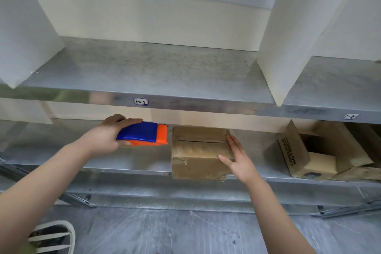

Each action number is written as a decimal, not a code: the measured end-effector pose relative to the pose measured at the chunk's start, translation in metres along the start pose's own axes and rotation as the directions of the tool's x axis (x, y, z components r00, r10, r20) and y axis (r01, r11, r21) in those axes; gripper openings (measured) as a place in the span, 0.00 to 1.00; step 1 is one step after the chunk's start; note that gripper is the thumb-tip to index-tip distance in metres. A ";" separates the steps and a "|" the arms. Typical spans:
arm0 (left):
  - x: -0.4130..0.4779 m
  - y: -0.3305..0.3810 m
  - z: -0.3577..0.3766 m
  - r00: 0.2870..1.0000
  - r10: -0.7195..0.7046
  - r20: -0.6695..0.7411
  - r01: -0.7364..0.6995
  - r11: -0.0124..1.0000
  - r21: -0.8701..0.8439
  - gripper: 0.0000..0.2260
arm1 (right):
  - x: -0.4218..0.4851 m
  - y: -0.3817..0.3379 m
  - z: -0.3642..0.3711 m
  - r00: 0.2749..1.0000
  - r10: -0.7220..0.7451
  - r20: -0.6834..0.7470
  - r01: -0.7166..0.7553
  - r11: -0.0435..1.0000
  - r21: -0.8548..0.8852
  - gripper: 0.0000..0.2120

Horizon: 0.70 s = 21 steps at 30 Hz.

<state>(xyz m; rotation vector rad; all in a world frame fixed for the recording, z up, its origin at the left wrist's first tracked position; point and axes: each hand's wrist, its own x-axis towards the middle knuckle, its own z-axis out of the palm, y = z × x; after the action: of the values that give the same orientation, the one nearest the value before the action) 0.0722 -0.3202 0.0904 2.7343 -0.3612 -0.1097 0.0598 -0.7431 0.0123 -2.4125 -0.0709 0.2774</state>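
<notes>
Head view: my left grip (107,138) clutched the blue-orange pack (142,132); right grip (239,161), at 3 o'clock, lay flat on the box (195,150). One shove might've dumped it.

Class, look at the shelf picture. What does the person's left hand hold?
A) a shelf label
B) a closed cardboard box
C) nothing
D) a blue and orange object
D: the left hand grips the blue and orange object, while the right hand touches the side of the closed cardboard box with straight fingers.
</notes>
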 end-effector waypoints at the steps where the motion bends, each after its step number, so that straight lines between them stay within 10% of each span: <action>1: 0.001 -0.003 -0.001 1.000 0.009 0.005 -0.009 0.999 -0.031 0.33 | -0.001 -0.001 0.000 1.000 0.002 0.001 -0.002 1.000 -0.004 0.36; 21: 0.023 -0.032 0.034 0.979 -0.020 0.201 0.000 0.995 0.098 0.32 | -0.003 -0.010 0.005 0.998 0.060 -0.024 -0.056 0.989 0.138 0.35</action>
<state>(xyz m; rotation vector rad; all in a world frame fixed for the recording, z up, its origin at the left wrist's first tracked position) 0.0973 -0.3098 0.0465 2.8293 -0.4185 -0.3849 0.0562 -0.7332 0.0158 -2.2837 0.0300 0.2666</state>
